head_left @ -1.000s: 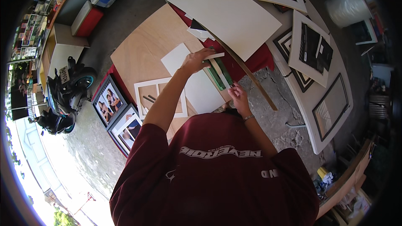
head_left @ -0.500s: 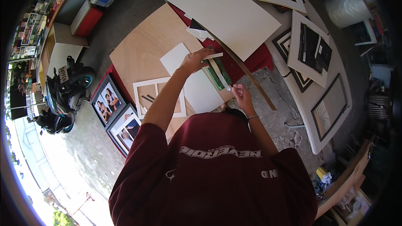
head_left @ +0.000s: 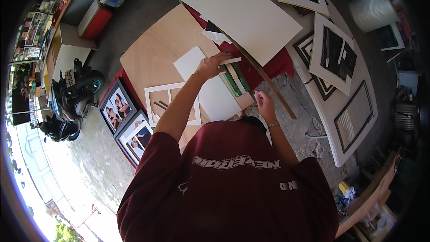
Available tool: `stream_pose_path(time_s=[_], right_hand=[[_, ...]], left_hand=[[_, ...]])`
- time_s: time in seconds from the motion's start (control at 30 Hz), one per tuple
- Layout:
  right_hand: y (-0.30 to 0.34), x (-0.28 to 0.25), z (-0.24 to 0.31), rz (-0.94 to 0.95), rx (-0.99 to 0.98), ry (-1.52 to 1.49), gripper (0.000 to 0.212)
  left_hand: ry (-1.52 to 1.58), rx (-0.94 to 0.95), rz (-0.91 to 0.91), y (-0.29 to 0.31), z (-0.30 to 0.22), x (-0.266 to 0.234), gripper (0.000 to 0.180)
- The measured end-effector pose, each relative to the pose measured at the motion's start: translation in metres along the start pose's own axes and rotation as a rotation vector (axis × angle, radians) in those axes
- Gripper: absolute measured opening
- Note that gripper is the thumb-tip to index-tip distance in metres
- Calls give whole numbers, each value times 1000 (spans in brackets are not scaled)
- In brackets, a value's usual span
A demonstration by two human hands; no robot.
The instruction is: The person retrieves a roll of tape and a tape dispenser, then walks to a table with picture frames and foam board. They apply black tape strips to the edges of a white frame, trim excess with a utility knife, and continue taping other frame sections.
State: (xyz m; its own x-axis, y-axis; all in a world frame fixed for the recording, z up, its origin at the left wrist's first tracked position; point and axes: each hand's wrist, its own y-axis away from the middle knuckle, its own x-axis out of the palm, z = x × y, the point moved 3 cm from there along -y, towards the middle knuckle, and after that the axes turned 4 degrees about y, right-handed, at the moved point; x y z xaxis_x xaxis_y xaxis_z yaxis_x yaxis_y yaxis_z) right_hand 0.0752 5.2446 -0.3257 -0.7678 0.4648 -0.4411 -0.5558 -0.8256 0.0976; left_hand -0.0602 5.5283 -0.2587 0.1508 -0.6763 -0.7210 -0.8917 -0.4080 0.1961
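Note:
My left hand [head_left: 210, 66] is closed round one end of a short white strip [head_left: 231, 61]. It holds the strip across the far end of a long green holder [head_left: 236, 82], with a pale band running along its middle. My right hand [head_left: 265, 106] is just off the near end of the holder, fingers curled in and thumb against them. Whatever may be between those fingertips is too small to make out. Under my left forearm lies a white sheet [head_left: 226, 103], and beside it a white frame [head_left: 194, 115] with a crossbar and a few dark short pieces in it.
A plywood board [head_left: 156, 45] covers the table's left side. A large white board [head_left: 242, 13] and a long brown strip [head_left: 271, 85] jut over the right. Picture frames [head_left: 117, 107] stand at the left edge. More frames [head_left: 331, 58] lie on a white table [head_left: 342, 145]; a motorcycle [head_left: 74, 98] is parked left.
My right hand has drawn slightly back from the near end of the green holder, where its fingertips were at the pale band. The left hand stays on the white strip.

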Motion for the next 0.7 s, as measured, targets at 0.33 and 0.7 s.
stream_pose_path(time_s=[0.33, 0.7], right_hand=[[30, -26, -19, -122, 448, -360, 28], [22, -46, -49, -32, 623, -214, 35]], left_hand=[[676, -508, -459, 57, 5, 24, 43], [1383, -738, -699, 116, 62, 121, 52]])
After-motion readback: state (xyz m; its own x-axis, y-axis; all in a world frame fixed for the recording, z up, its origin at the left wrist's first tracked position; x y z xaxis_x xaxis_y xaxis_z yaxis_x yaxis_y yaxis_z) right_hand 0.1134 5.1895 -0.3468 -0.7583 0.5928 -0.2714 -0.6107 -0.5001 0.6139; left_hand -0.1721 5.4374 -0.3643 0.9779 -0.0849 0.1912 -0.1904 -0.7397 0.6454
